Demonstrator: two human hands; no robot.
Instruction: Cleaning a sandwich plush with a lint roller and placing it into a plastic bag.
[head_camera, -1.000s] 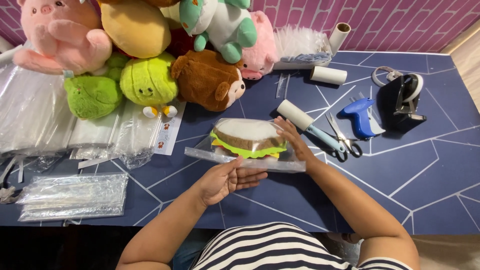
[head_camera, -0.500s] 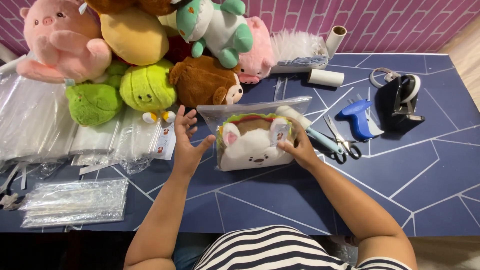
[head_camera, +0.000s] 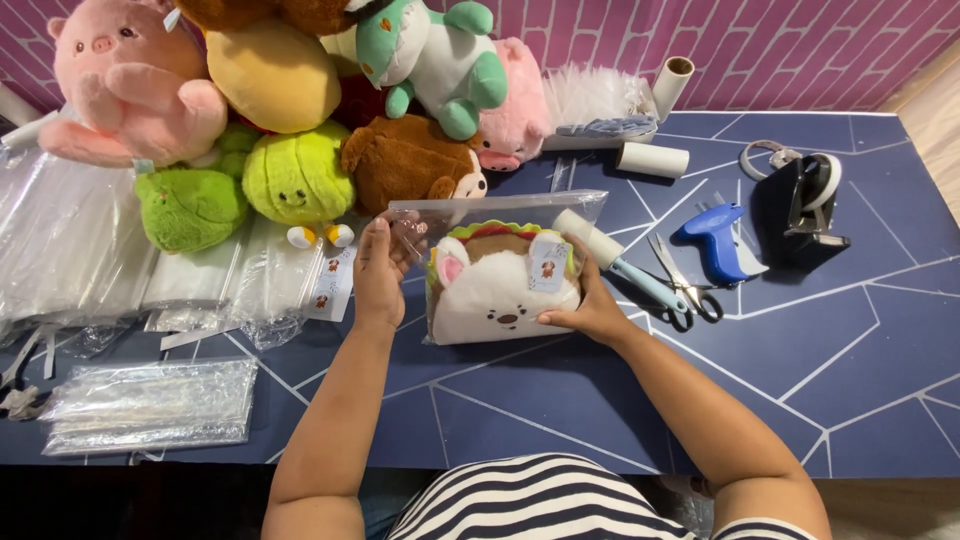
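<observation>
A white sandwich-shaped plush (head_camera: 497, 290) with pink ears and a small face stands upright inside a clear plastic bag (head_camera: 560, 208) on the dark blue table (head_camera: 850, 340). My left hand (head_camera: 380, 268) pinches the bag's upper left edge. My right hand (head_camera: 588, 305) grips the bag and plush at their lower right side. A small paper tag (head_camera: 547, 262) hangs on the plush's front.
Several plush toys (head_camera: 300, 175) are piled at the back left. Stacks of clear bags (head_camera: 150, 405) lie at the left. A lint roller (head_camera: 620, 262), scissors (head_camera: 685, 285), a blue tagging gun (head_camera: 715, 245), a tape dispenser (head_camera: 805, 205) and paper rolls (head_camera: 652, 158) lie to the right.
The bagged plush was lying flat a second ago; both hands have lifted it upright with its face toward me. My left hand moved from the front of the bag to its top left edge.
</observation>
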